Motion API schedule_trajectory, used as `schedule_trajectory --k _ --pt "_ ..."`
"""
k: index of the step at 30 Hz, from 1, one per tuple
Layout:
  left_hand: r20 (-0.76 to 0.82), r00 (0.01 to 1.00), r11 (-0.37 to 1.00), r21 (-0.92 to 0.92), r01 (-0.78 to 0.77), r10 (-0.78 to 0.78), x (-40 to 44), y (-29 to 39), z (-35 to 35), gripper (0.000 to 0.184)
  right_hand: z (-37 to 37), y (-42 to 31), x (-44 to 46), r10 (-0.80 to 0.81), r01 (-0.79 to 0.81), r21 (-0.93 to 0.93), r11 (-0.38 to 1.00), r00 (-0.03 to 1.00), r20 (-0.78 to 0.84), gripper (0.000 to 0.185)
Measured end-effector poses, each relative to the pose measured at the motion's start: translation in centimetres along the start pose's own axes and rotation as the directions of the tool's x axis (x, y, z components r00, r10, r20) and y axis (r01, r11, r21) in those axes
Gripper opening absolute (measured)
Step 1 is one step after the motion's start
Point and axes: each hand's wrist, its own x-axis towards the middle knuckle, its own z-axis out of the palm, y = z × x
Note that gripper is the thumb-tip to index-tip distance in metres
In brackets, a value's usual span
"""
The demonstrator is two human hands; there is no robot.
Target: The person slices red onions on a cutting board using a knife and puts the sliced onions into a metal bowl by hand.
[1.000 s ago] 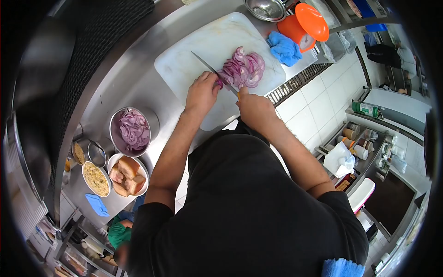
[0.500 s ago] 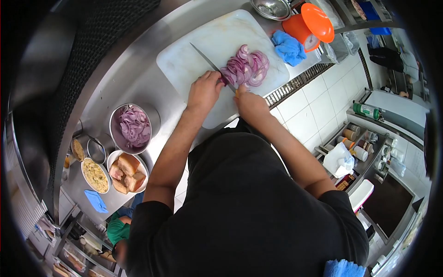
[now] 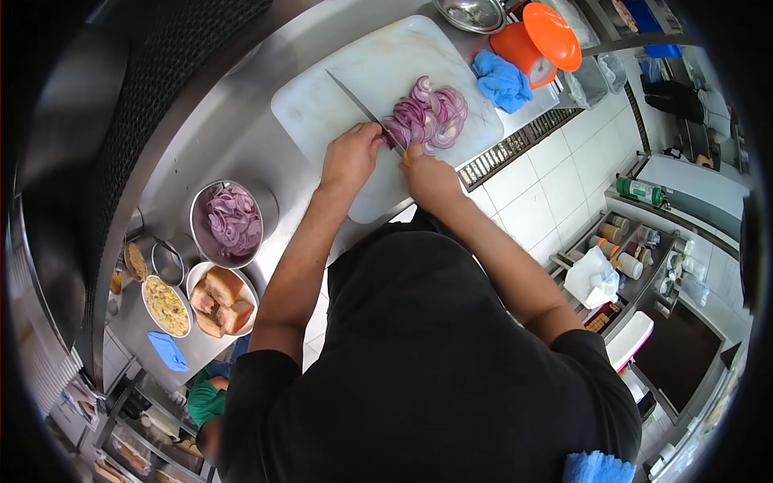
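A white cutting board (image 3: 407,47) lies on the steel counter, bearing a loose pile of sliced red onion (image 3: 439,117). My right hand (image 3: 435,181) is closed around the yellowish handle of a kitchen knife (image 3: 352,95), whose long blade points away to the upper left across the board. Left of the blade, my left hand (image 3: 351,158) has its fingertips pressed together on a small remaining piece of red onion (image 3: 387,142), mostly covered by the fingers and blade. The slices rest against the blade's right side.
To the left stand a steel pot of sliced onion (image 3: 233,221), a dish of chunky meat pieces (image 3: 224,302) and a dish of yellowish mash (image 3: 167,307). A blue cloth (image 3: 503,82) and an orange container (image 3: 519,50) sit beyond the board. A person in green (image 3: 206,401) is at lower left.
Both hands and the knife have shifted slightly left. The knife still lies along the onion piece, and the pile of slices looks nearly the same.
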Motion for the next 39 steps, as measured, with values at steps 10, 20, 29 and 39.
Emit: schedule_trajectory --k 10,20,29,39 --pt "-0.038 0.999 1.000 -0.002 0.013 -0.013 0.1 -0.3 0.3 0.010 -1.6 -0.7 -0.6 0.023 -0.024 0.014 1.000 0.999 0.043 0.034" --pt "-0.037 0.999 1.000 -0.003 0.008 -0.008 0.1 -0.6 0.4 0.009 -3.7 -0.5 -0.8 -0.064 0.063 0.024 0.998 0.997 0.047 0.038" --pt "-0.065 0.997 0.999 -0.013 -0.032 0.031 0.2 -0.6 0.7 0.011 0.8 0.0 2.0 -0.005 0.005 0.077 0.997 1.000 -0.005 0.036" --pt "0.050 0.993 0.984 0.136 -0.112 0.106 -0.2 -0.5 0.6 0.017 -3.3 0.5 0.6 -0.075 0.077 0.016 0.997 0.992 -0.097 0.033"
